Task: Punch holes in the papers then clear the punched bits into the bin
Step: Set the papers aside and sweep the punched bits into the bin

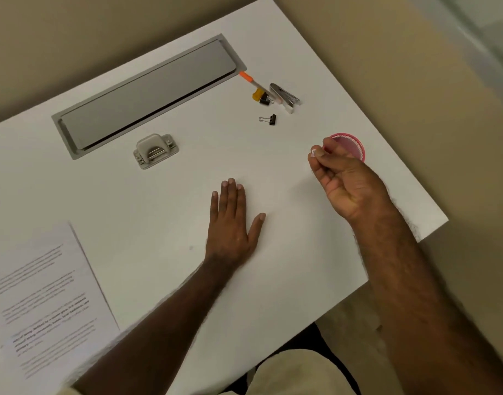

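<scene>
The right hand (345, 181) pinches white paper bits (313, 151) at its fingertips, beside the pink bin (355, 143). The left hand (233, 223) lies flat and empty on the desk (159, 201). The punch (154, 149) stands well apart; papers (45, 295) lie far left.

Far side of white desk (301, 238): grey cable hatch (147, 95); to its right, orange pen (248, 78), yellow clip (257, 96), two black binder clips (268, 120), metal stapler (285, 96).

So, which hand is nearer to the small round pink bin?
Right. The right hand is raised directly beside the small round pink bin, partly covering it, fingertips pinched. The left hand lies flat on the white table, well away.
</scene>
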### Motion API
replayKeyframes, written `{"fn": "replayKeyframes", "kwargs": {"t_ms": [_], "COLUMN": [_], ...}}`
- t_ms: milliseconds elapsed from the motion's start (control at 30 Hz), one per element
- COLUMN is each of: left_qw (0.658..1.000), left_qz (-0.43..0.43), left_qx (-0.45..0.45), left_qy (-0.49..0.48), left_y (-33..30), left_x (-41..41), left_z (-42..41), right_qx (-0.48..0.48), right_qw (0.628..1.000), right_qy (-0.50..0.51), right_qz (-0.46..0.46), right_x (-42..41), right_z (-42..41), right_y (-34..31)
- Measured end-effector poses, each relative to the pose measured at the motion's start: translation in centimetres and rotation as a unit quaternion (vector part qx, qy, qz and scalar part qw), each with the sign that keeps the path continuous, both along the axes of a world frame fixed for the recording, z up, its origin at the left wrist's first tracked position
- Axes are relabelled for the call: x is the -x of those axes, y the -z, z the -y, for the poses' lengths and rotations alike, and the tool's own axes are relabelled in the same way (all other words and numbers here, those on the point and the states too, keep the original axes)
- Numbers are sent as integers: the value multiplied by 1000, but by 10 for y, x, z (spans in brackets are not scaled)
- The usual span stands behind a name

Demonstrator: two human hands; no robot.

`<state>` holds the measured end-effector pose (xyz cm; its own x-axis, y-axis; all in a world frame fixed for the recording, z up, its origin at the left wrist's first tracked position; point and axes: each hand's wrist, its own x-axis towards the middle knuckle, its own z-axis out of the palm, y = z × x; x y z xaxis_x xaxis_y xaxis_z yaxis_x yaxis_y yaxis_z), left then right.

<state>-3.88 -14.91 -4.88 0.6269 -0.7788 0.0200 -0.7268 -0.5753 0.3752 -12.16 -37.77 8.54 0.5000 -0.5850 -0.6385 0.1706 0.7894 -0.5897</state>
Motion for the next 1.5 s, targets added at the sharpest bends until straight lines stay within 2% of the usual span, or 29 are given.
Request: {"fn": "replayKeyframes", "kwargs": {"t_ms": [100, 267, 467, 667, 800, 1067, 1333, 1500], "left_qw": [1000, 999, 998, 998, 998, 998, 999, 999], "left_qz": [-4, -9, 18, 18, 20, 29, 28, 15], "left_qx": [-17, -43, -58, -53, -53, -47, -33, -29], "left_qy": [13, 21, 13, 8, 6, 6, 3, 2], "left_y": [5, 15, 22, 22, 23, 28, 29, 27], "left_x": [7, 17, 21, 21, 21, 20, 20, 19], "left_z": [18, 32, 33, 33, 34, 33, 33, 32], "right_qx": [60, 181, 364, 474, 519, 564, 606, 602], "right_qw": [998, 970, 883, 808, 773, 748, 703, 713], "right_qy": [-12, 3, -51, -101, -122, -126, -149, -135], "right_qz": [-26, -160, -293, -336, -344, -328, -340, -332], "right_x": [9, 23, 28, 30, 30, 29, 28, 27], "right_z": [22, 48, 62, 65, 65, 66, 66, 62], "right_y": [2, 4, 12, 15, 14, 15, 15, 14]}}
